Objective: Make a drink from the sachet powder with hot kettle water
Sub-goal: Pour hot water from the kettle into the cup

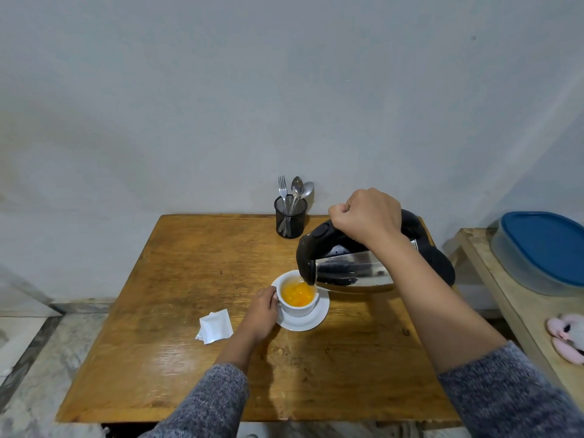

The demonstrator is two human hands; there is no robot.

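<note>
Soft, even, rather dim light with a cool grey cast fills the scene; no lamp or window is in view. The wall point(284, 90) is evenly lit, darkening slightly toward the corners. The varnished desk point(177, 279) carries a broad pale sheen on its near left part. Shadows are faint and soft-edged: a dark patch lies on the desk under the left forearm, another beneath the tilted kettle point(357, 270), whose steel body mirrors dark shapes. Wide-angle distortion bows the desk edges and stretches the sleeves point(505, 390) at the lower rim. Focus is fair in the centre, softer toward the borders.
</note>
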